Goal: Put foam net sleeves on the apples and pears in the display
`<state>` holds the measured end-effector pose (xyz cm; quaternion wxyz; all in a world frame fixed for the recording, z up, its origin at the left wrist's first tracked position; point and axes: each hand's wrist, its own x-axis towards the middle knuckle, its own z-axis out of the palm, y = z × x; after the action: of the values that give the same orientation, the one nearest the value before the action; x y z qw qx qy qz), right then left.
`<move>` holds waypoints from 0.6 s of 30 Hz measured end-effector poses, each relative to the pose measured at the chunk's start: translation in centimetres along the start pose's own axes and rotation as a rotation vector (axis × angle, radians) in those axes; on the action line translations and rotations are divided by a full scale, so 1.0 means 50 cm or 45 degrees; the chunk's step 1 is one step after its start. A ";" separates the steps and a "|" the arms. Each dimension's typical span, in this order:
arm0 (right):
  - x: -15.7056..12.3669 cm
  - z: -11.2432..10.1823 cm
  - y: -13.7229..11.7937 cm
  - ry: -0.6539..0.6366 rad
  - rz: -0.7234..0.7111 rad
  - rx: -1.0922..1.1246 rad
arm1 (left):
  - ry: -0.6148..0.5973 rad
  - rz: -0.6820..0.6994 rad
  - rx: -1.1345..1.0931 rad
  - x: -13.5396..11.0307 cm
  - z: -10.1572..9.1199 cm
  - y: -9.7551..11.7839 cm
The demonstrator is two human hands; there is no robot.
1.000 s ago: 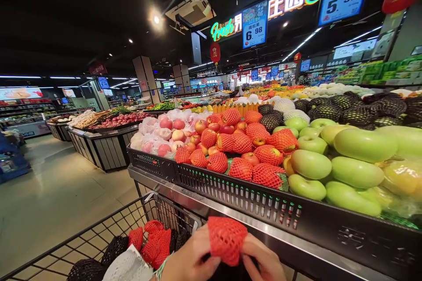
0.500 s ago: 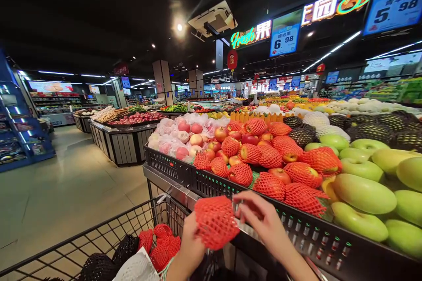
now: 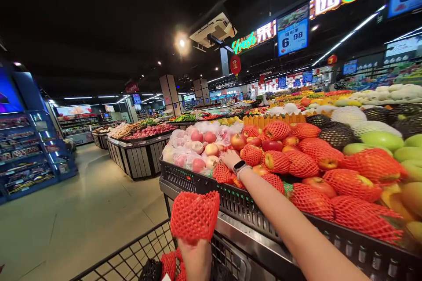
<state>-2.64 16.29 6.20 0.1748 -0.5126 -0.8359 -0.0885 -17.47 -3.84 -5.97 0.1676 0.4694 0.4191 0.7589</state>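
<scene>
My left hand (image 3: pixel 194 252) is closed on an empty red foam net sleeve (image 3: pixel 194 215), held up over the shopping cart (image 3: pixel 132 254). My right arm stretches across the black crate rim (image 3: pixel 237 202) of the fruit stand. My right hand (image 3: pixel 230 158), with a watch at the wrist, lies among the red apples in net sleeves (image 3: pixel 277 162), next to a bare apple (image 3: pixel 238 141); its fingers are mostly hidden. In the cart lie more red nets (image 3: pixel 171 265) and a black net (image 3: pixel 150 270).
Green apples (image 3: pixel 382 140) and black-netted fruit (image 3: pixel 336 136) fill the stand to the right. Pink-wrapped apples (image 3: pixel 194 145) lie at its left end. Another produce stand (image 3: pixel 138 149) is across the aisle, blue shelves (image 3: pixel 29 149) on the left, tiled floor between.
My right hand let go of the red net and reached forward into the apples on the stand. My left hand kept the net raised. The view shifted left along the stand.
</scene>
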 end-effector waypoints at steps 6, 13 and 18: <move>-0.012 -0.047 0.027 0.248 0.028 0.160 | -0.002 -0.212 -0.308 0.024 0.044 0.019; -0.156 -0.117 -0.014 0.458 0.009 0.722 | -0.034 -0.137 -0.088 -0.008 0.058 0.009; -0.333 -0.094 -0.082 0.083 -0.147 1.530 | -0.221 0.025 0.084 -0.031 0.054 0.003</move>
<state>1.57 -0.88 4.28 0.4542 -0.2749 -0.7604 0.3740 -14.37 -3.63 -6.20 0.1801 0.5427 0.4231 0.7028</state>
